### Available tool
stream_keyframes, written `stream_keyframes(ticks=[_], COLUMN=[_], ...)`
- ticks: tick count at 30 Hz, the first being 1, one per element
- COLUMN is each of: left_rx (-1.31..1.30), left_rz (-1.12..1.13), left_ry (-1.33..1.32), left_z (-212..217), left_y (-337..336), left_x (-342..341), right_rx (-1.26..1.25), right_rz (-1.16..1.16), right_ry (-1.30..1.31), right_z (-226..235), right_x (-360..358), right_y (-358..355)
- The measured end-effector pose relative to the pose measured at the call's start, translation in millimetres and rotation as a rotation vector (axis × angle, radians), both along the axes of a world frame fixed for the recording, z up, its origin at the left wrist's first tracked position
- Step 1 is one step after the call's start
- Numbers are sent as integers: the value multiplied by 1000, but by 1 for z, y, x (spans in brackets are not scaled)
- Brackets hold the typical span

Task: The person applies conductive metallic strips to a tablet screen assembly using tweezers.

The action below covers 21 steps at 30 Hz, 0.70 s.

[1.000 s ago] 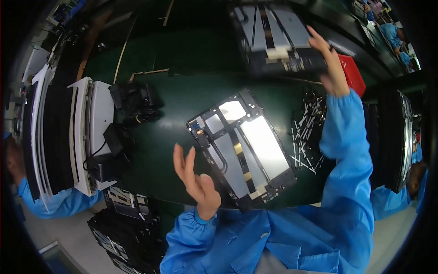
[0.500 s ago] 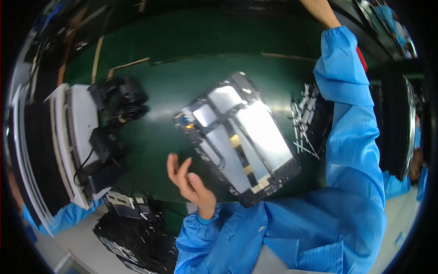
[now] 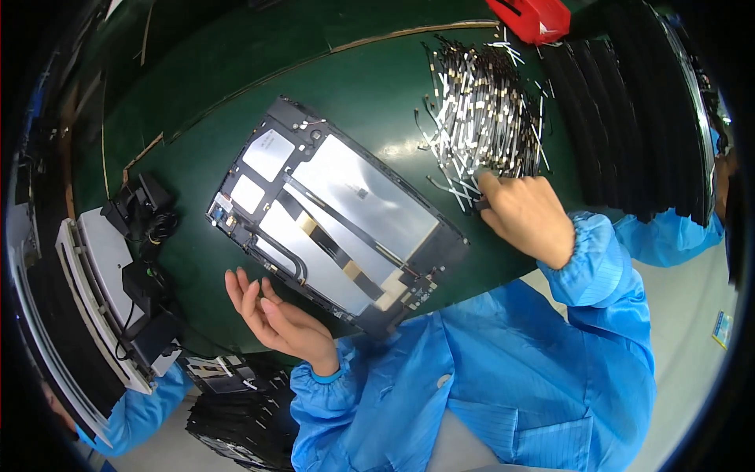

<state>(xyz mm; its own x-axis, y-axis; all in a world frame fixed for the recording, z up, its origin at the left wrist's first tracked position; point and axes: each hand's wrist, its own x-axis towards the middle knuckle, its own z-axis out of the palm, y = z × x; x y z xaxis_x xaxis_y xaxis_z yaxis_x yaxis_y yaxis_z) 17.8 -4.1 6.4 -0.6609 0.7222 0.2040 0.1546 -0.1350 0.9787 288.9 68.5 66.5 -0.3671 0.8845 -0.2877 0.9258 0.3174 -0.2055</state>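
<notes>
A tablet chassis (image 3: 303, 244) with silver battery plates and dark ribbon cables lies slanted on the green table in front of me. Beside its near left edge, my left hand (image 3: 287, 322) rests palm up with fingers apart and holds nothing. Toward the right, a heap of thin black and white cable strips (image 3: 487, 110) is spread out. My right hand (image 3: 531, 216) is at the heap's near end, its thumb and finger pinched together. Whatever lies between those fingertips is too small to make out.
Black power adapters and coiled leads (image 3: 145, 212) sit at the left by a white-edged rack (image 3: 86, 283). Stacked dark panels (image 3: 629, 118) stand at the right, near a red container (image 3: 535, 17). Below the table edge is a pile of black frames (image 3: 240, 417). Other people's blue sleeves show at both sides.
My right hand has come from far up at the right down to the cable strips. My view has shifted right, showing more of the heap. The left hand stays open beside the chassis.
</notes>
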Motion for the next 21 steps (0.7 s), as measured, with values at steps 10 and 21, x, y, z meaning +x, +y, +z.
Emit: stream_keyframes(ticks=[10, 21], left_rx=[102, -243], left_rz=[-348, -839], left_ry=[98, 102], left_z=[45, 70], left_y=[-8, -10], left_x=[17, 45], right_rx=[27, -175], right_rz=[-187, -146], right_ry=[586, 1277], right_z=[24, 57], right_x=[9, -55], right_y=[19, -7])
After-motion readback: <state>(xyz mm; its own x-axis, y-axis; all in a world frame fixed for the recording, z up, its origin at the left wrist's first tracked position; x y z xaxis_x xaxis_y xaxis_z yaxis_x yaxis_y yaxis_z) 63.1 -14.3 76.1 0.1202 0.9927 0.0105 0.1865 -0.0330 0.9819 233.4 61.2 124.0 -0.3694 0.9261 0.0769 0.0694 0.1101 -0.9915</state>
